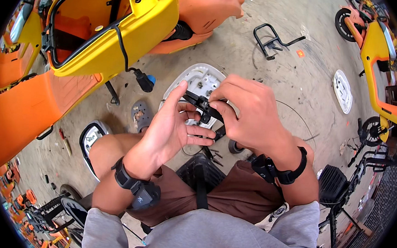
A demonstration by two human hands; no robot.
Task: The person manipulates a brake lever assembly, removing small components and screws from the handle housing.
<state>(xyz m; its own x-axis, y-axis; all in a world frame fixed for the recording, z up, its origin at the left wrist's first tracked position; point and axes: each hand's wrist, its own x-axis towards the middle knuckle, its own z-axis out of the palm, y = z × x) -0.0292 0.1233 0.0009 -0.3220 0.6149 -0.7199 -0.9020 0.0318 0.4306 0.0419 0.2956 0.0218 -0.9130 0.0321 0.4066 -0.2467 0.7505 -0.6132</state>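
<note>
A small dark bracket-like part (203,107) is between my two hands, above the white tray-like shell. My right hand (250,107) closes on its right end, thumb and fingertips pinched together. My left hand (164,126) is turned palm up, with the thumb raised beside the part's left end. The index and middle fingers curl under the part and support it, while the lower two fingers stretch out to the right. The exact kind of the part is partly hidden by the fingers. Below them, the white shell (171,90) lies on the floor with several small metal pieces in it.
A yellow and orange scooter body (122,31) stands close at the left, a cable and black plug (143,81) hanging from it. A bent black tube frame (271,39) and a white oval panel (342,91) lie on the floor. A scooter (373,58) stands at the right.
</note>
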